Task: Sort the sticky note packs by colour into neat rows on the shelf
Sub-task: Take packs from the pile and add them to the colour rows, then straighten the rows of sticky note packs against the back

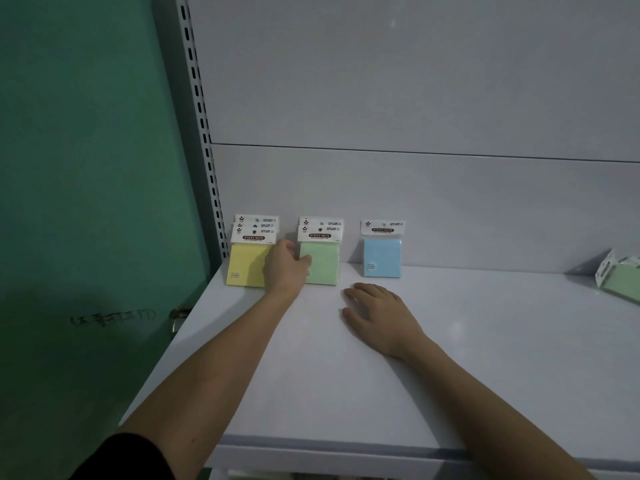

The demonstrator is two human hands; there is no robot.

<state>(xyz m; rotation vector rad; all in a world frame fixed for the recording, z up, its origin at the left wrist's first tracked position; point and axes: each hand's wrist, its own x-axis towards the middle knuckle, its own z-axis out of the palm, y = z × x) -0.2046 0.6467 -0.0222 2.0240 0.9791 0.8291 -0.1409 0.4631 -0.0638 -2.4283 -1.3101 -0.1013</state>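
Nearest the camera, two bare forearms are stretched over the front edge of the white shelf, a dark sleeve showing at the left elbow. Reached furthest toward the back edge, the left hand is set knuckles up between two stacks, its fingers curled; the thumb lies against the left border of the green sticky note packs, while the rest of the hand overlaps the right side of the yellow sticky note packs. Whether anything is pinched cannot be told. Flat on the shelf, palm down with fingers loosely spread, the right hand is kept empty, just in front of the gap between the green stack and the blue sticky note pack.

All three colours are leaned against the back panel near the shelf's back left corner, yellow leftmost beside the slotted upright. At the far right edge, well apart from both hands, another green pack is lying askew.
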